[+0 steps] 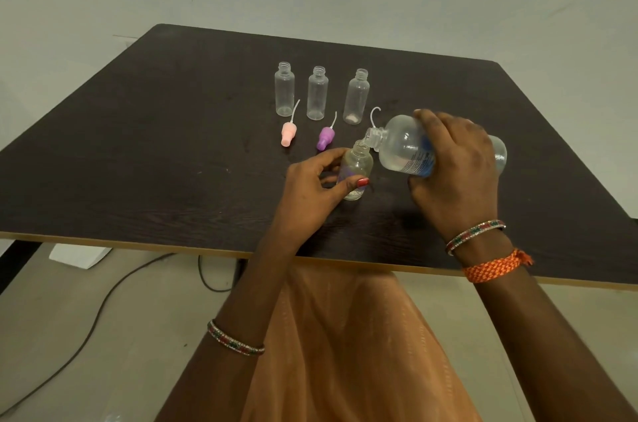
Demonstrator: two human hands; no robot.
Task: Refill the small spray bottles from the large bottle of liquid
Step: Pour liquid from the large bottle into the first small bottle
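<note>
The right hand (455,159) grips the large bottle (407,145), fingers wrapped over its body, and tips it nearly flat so its neck points left and down onto the mouth of a small spray bottle (357,167). The left hand (317,185) holds that small bottle upright near the middle of the dark table (172,110), thumb across its near side and fingers curled behind it. The 2 mouths look to be touching or all but touching; I cannot tell whether liquid is running yet.

The risk I see is the mismatch of openings. The big bottle's neck is wider than the small one's, so a tilt a touch too steep would likely send liquid over the rim and down onto the thumb and table. The small bottle is light and stands only because the left hand steadies it; a nudge from the heavier bottle could tip it.

3 more small bottles (317,93) stand uncapped in a row on the far side, apparently empty. A pink spray cap (288,134) and a purple spray cap (325,138) lie just near of them, with a curved tube (375,112) showing behind the big bottle's neck. A spill spreading left could reach those caps.
</note>
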